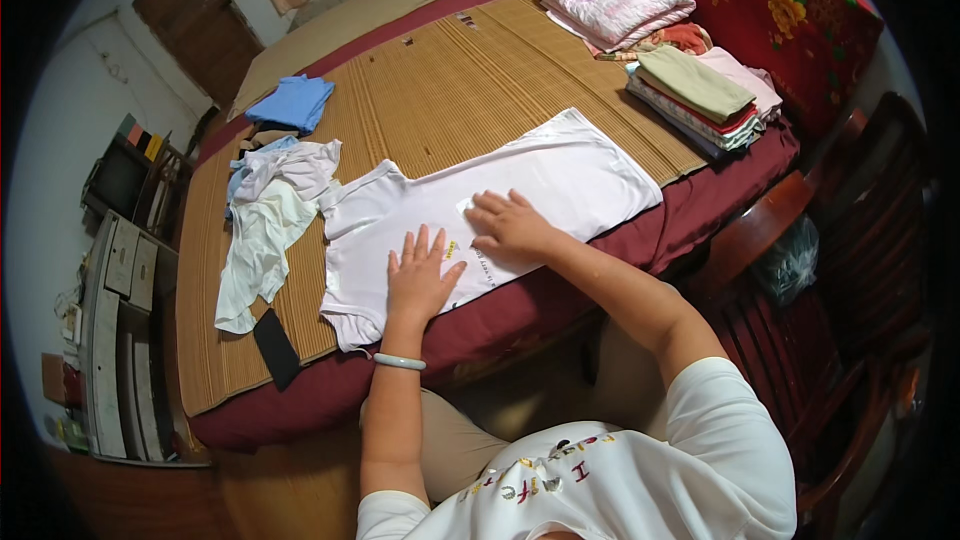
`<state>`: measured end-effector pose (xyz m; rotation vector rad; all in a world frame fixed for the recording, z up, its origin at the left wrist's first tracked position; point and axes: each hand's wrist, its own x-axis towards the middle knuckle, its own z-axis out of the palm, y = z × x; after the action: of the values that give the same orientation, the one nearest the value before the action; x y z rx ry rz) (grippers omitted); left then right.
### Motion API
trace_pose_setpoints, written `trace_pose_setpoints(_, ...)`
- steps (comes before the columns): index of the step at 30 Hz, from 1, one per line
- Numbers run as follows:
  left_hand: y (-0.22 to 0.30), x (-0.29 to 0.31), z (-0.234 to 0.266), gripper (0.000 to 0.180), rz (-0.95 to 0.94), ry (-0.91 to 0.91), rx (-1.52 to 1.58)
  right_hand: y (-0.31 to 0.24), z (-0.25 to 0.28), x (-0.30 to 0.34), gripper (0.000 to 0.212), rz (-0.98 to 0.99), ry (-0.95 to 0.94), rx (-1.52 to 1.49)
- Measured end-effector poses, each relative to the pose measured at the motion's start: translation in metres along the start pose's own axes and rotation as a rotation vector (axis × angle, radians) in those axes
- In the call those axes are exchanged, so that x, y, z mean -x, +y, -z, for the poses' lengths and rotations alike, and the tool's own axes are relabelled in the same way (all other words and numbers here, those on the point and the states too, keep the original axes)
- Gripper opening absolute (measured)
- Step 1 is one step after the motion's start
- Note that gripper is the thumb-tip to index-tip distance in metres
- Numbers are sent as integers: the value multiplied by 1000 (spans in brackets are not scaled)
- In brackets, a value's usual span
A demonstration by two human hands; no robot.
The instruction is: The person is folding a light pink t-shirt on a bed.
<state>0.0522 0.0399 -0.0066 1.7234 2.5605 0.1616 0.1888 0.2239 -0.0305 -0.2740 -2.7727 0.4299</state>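
A white T-shirt with a small print on its front lies spread out sideways along the near edge of the bed. My left hand rests flat on it beside the yellow part of the print, fingers spread. To the right, my right hand lies on the same shirt, palm down with its fingers apart. Neither hand grips anything. A pale bangle circles my left wrist. The shirt's near edge reaches the maroon bedding.
Loose white clothes lie left of the shirt, near a black phone-like slab and folded blue cloth. Folded clothes are stacked at right, a folded quilt behind them. A woven mat covers the bed; a wooden chair stands right.
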Motion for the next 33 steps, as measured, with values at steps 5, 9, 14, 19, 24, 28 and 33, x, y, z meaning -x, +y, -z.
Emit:
trace_pose_setpoints(5,-33,1,10,74,243,-9,3,59,19,12,64,-350,97,132)
trace_pose_setpoints(9,-64,5,15,77,409,-37,25,100,39,28,64,-602,187,233)
trace_pose_setpoints(14,-62,4,16,77,476,-19,42,125,53,38,61,-670,189,208)
trace_pose_setpoints(19,-41,-3,8,76,416,7,-2,94,33,15,64,-659,105,280)
trace_pose_setpoints(24,-4,-11,3,71,195,16,1,39,6,-1,60,-383,64,208)
trace_pose_setpoints(28,10,-8,-1,64,-94,8,71,-9,-7,-6,52,-69,48,34)
trace_pose_setpoints(33,7,-3,0,63,-132,-30,113,-17,-12,-9,50,55,34,-92)
